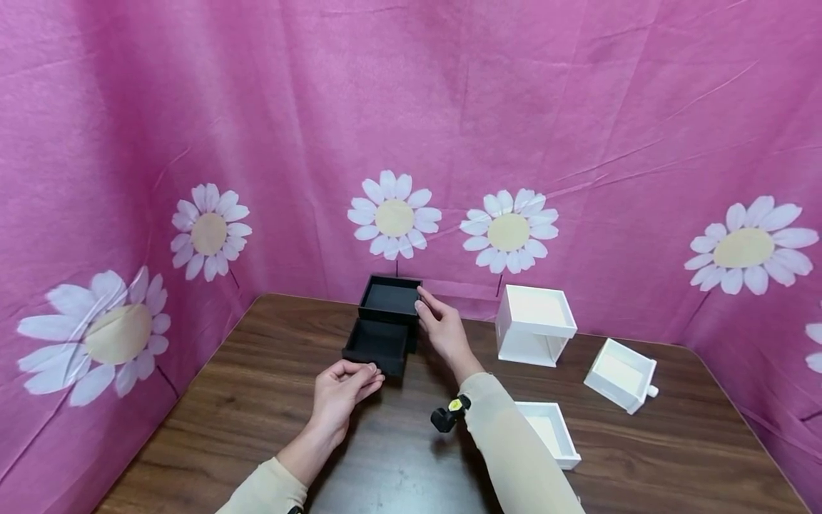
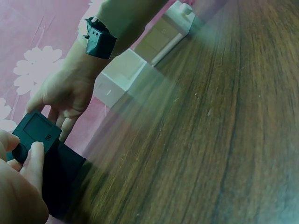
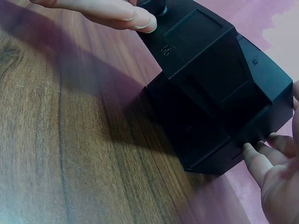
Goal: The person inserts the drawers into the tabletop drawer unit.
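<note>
A small black box with a recessed top stands at the back of the table. Its black drawer sticks far out of the front, marked S6 on its face in the wrist views. My left hand pinches the drawer's round knob between thumb and fingers. On the box's right side, my right hand holds it near the top front corner, fingertips against the side wall. Below the drawer, the right wrist view shows an open compartment.
A white box with an open front stands to the right. Beyond it lies a white drawer with a knob; another white tray is partly hidden by my right sleeve. A pink flowered curtain surrounds the wooden table.
</note>
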The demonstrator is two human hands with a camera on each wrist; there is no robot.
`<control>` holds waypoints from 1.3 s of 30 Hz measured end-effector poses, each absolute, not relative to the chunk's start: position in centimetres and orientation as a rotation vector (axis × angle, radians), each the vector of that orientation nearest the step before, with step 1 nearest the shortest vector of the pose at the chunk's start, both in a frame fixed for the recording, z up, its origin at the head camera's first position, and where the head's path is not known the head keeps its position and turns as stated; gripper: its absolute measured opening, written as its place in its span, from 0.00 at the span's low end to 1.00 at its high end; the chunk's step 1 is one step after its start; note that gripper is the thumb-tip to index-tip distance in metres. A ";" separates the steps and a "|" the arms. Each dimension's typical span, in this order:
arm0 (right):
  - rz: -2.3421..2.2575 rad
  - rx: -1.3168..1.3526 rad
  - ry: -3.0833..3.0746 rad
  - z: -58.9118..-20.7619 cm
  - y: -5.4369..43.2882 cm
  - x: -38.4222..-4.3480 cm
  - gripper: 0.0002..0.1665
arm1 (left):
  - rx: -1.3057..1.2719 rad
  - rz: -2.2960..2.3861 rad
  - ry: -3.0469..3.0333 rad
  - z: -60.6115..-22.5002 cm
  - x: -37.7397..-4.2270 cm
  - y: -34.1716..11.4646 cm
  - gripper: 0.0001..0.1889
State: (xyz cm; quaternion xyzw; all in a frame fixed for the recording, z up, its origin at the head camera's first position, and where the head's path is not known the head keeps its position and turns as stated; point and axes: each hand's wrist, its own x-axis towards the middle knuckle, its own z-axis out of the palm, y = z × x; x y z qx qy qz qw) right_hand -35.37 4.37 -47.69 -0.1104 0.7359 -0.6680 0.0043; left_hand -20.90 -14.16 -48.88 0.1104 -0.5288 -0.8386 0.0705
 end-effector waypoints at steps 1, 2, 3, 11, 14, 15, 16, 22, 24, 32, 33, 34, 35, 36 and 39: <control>-2.090 -0.345 2.304 -47.7 4.4 -35.4 0.28 | 0.335 -2.524 -1.587 -48.9 -20.9 -14.1 0.10; -2.088 -0.342 2.306 -47.7 4.4 -35.3 0.28 | 0.336 -2.527 -1.582 -48.8 -20.9 -14.1 0.10; -2.085 -0.341 2.309 -47.6 4.4 -35.3 0.28 | 0.333 -2.528 -1.581 -48.8 -20.9 -14.0 0.10; -2.089 -0.332 2.312 -47.2 4.3 -35.2 0.28 | 0.315 -2.522 -1.585 -48.8 -21.1 -13.6 0.10; -2.087 -0.325 2.314 -47.3 4.3 -35.1 0.28 | 0.323 -2.523 -1.585 -48.9 -21.2 -13.5 0.12; -2.086 -0.324 2.314 -47.3 4.3 -35.0 0.28 | 0.316 -2.519 -1.589 -48.9 -21.2 -13.5 0.12; -2.086 -0.323 2.314 -47.4 4.3 -35.0 0.27 | 0.311 -2.517 -1.591 -48.9 -21.2 -13.4 0.11; -2.090 -0.334 2.322 -47.4 4.3 -35.0 0.27 | 0.307 -2.523 -1.583 -49.1 -21.5 -13.3 0.11; -2.088 -0.339 2.329 -47.4 4.3 -35.0 0.27 | 0.312 -2.525 -1.582 -49.2 -21.6 -13.3 0.12; -2.079 -0.345 2.339 -47.4 4.2 -35.0 0.27 | 0.308 -2.525 -1.596 -49.1 -21.6 -13.1 0.11; -2.076 -0.343 2.341 -47.3 4.2 -35.0 0.27 | 0.312 -2.525 -1.597 -49.1 -21.6 -13.1 0.11; -2.073 -0.343 2.342 -47.3 4.2 -35.0 0.27 | 0.314 -2.523 -1.599 -49.1 -21.6 -13.1 0.11; -2.070 -0.343 2.342 -47.4 4.2 -35.0 0.28 | 0.313 -2.522 -1.600 -49.1 -21.6 -13.1 0.11; -2.070 -0.346 2.340 -47.4 4.3 -35.0 0.28 | 0.307 -2.518 -1.604 -49.1 -21.6 -13.1 0.11; -2.079 -0.352 2.328 -47.4 4.3 -35.0 0.28 | 0.298 -2.510 -1.608 -49.1 -21.6 -13.1 0.10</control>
